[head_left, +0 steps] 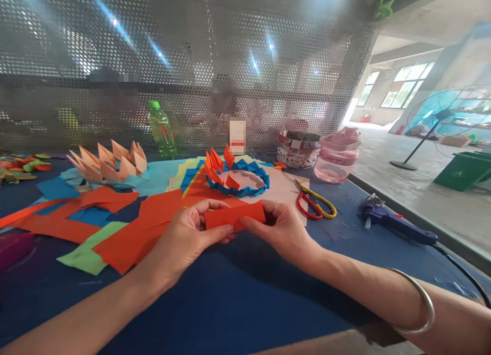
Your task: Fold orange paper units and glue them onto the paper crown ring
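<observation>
Between my two hands is a folded strip of orange paper, held level above the blue table. My left hand pinches its left end, thumb along the lower edge. Its right end is gripped by my right hand, with the thumb lying across the front face. Just beyond them rests a ring of folded blue paper, with several pointed orange pieces standing on its left side. Orange paper sheets lie left of my left hand, over a light green sheet.
Scissors and a blue glue gun with its cord lie to the right. A pink water jug, a round container and a green bottle stand at the back. A peach paper ring sits at left, before a perforated metal screen.
</observation>
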Demonstrator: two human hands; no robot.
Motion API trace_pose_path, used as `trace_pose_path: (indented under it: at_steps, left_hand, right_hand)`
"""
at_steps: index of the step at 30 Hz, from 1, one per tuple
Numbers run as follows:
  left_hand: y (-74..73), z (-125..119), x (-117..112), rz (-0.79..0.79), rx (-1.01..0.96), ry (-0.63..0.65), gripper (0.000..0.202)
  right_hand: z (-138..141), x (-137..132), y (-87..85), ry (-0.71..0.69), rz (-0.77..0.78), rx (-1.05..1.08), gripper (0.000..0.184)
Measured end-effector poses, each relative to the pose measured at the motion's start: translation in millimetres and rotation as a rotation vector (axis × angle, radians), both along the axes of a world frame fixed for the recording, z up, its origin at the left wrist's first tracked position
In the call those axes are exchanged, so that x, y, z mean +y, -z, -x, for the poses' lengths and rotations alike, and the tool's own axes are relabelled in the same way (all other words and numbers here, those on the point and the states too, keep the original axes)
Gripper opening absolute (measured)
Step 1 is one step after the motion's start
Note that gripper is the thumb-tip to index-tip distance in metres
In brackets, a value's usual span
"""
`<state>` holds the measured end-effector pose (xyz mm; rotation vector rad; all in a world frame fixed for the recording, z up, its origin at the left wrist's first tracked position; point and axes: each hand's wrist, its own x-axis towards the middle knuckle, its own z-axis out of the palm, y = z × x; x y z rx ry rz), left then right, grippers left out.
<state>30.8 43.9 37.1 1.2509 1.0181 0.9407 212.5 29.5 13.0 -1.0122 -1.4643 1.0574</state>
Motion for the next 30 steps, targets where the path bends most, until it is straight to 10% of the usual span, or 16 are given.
trace_pose_path:
  at_steps: [30]
  left_hand:
    - [5.5, 3.2, 1.0, -0.068, 0.020, 0.077, 0.047]
  right_hand:
    - [-0.3, -2.2, 0.0, -0.013, -0.034, -0.047, 0.028]
